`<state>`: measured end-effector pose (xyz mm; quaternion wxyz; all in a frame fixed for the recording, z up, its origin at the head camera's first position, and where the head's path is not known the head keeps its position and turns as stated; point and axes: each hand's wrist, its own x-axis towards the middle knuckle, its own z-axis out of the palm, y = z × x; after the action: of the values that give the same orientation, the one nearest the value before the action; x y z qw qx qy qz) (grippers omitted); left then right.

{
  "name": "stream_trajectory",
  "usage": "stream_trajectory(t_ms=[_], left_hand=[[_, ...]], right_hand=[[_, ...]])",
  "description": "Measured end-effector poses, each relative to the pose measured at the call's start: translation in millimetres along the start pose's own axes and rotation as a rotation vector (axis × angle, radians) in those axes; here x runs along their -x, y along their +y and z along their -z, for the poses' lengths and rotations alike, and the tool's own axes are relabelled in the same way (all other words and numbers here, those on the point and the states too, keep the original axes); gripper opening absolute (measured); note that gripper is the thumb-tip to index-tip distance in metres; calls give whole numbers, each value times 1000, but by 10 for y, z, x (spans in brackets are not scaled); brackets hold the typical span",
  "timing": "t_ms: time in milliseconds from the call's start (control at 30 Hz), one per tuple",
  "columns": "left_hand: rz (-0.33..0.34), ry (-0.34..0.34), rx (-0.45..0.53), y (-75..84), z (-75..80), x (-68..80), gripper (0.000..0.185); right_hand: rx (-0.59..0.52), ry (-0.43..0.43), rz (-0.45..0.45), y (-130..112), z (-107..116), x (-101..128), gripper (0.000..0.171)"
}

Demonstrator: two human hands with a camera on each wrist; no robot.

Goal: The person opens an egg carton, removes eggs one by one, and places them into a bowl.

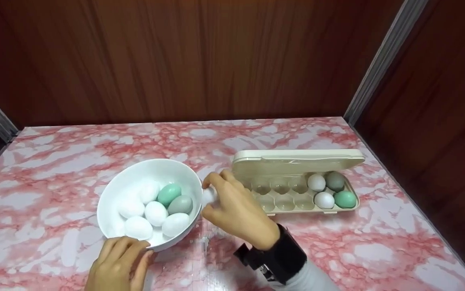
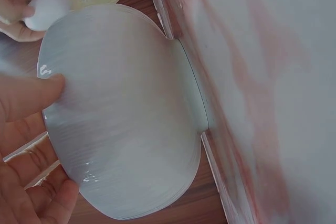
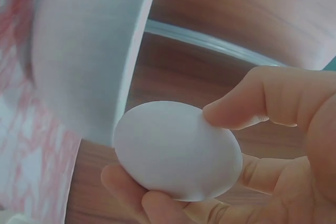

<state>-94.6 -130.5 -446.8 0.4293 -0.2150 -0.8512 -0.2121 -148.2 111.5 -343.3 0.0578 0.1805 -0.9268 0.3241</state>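
Note:
My right hand (image 1: 242, 212) pinches a white egg (image 3: 176, 150) between thumb and fingers, just beyond the right rim of a white bowl (image 1: 115, 184). At the bowl's near rim is my left hand (image 1: 116, 262), its fingers over the edge and its thumb against the outer wall in the left wrist view. Inside the bowl lie several white eggs (image 1: 156, 214), a green egg (image 1: 170, 195) and a grey-green egg (image 1: 180, 205). Right of my right hand stands a beige egg carton (image 1: 297, 155) with its lid raised; several white, grey and green eggs fill its right end.
Empty cups (image 1: 285, 202) show in the carton's left and middle parts, partly behind my right hand. The pink marbled table (image 1: 362, 250) is bounded by brown wood-grain panels (image 1: 168, 60) at the back and right.

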Motion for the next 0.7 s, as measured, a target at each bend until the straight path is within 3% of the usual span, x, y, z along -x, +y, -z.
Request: stream_trajectory(t_ms=[367,700], left_hand=[[-38,-28,-11,-14,13,-25,60],[-12,-21,-8,-5,8,-2,60]], right_hand=[[-44,-82,15,-168,-51,-170,36],[-54,-161,18,-309,-67,-362,39]])
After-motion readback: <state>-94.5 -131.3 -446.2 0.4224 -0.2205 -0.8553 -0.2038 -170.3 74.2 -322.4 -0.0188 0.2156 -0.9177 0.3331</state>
